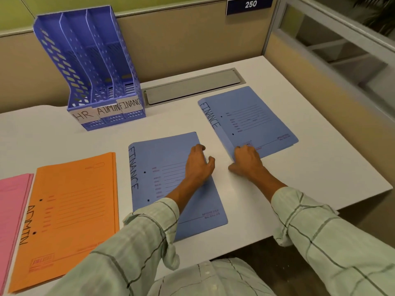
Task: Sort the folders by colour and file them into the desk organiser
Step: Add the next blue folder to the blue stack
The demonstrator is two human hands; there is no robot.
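A blue folder marked FINANCE [158, 167] lies flat in front of me, and my left hand [197, 165] rests on its right edge, fingers curled over it. A second blue FINANCE folder [252, 118] lies further right. My right hand [248, 161] presses on its near left corner, thumb on the table. An orange ADMIN folder [74, 210] and a pink folder [12, 199] lie at the left. The purple desk organiser [96, 67] stands at the back left, with slots labelled HR, ADMIN and FINANCE; all three look empty.
A grey cable hatch [192, 86] is set into the white desk [320, 167] behind the folders. Beige partition walls close the back and right. The desk's front edge runs just below my forearms.
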